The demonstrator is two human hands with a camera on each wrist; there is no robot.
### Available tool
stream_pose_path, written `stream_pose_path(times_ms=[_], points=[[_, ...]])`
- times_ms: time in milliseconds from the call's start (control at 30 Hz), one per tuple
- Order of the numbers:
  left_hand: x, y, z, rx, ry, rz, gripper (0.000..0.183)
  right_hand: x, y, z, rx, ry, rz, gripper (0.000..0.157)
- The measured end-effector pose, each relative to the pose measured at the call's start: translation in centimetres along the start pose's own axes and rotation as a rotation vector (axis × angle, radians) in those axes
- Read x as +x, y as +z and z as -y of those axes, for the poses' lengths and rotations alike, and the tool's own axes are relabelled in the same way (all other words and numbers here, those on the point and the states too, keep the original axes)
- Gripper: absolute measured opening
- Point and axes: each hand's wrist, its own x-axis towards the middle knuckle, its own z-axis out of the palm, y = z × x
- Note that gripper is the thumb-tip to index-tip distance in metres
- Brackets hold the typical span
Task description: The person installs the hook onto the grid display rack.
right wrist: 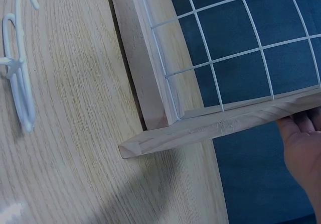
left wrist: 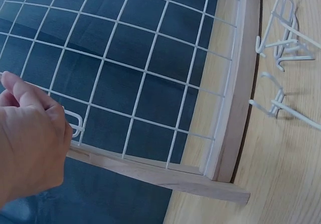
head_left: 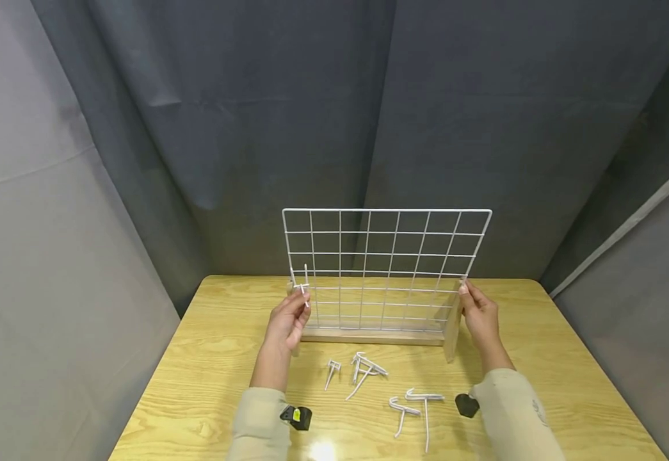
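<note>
1. Hook location: a white wire hook [head_left: 302, 286] is held at the left side of the white wire grid panel [head_left: 389, 274]; whether the panel is touched cannot be told.
2. Left hand [head_left: 289, 322]: the hook is pinched between thumb and fingers.
3. Right hand [head_left: 480, 314]: the right wooden upright [head_left: 452, 330] is gripped near its top.
4. Handling: the hook is judged light, stiff and smooth, unlikely to break; it is best grasped by the stem beside the crossbar.
5. Panel: rigid wire is expected; the stand is best steadied by its upright.
6. Appearance: the hook is formed of slim, glossy wire with a short crossbar; the upright is pale, grained wood.
</note>
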Motion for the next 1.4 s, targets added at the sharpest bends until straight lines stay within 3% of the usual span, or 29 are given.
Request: stream_pose_path(times_ms=[333, 600, 733, 933, 1100, 1400], points=[[0.5, 0.0, -0.2, 0.028, -0.023, 0.016, 0.014, 0.2, 0.0, -0.4, -0.001, -0.029, 0.0, 0.049], [0.8, -1.2, -0.1, 0.048, -0.058, 0.052, 0.025, 0.2, 0.1, -0.3, -0.016, -0.024, 0.003, 0.049], [0.7, -1.9, 0.1, 0.055, -0.045, 0.069, 0.021, 0.2, 0.1, -0.1, -0.008, -0.012, 0.006, 0.046], [0.7, -2.5, 0.3, 0.069, -0.032, 0.115, 0.029, 0.1, -0.1, -0.1, 0.005, -0.007, 0.007, 0.043], [0.5, -2.8, 0.3, 0.101, -0.039, 0.113, 0.031, 0.0, -0.1, -0.5, -0.011, -0.02, 0.007, 0.044], [-0.2, -3.6, 1.1, 0.118, -0.039, 0.097, 0.015, -0.1, 0.2, -0.4, -0.024, -0.029, -0.016, 0.046]])
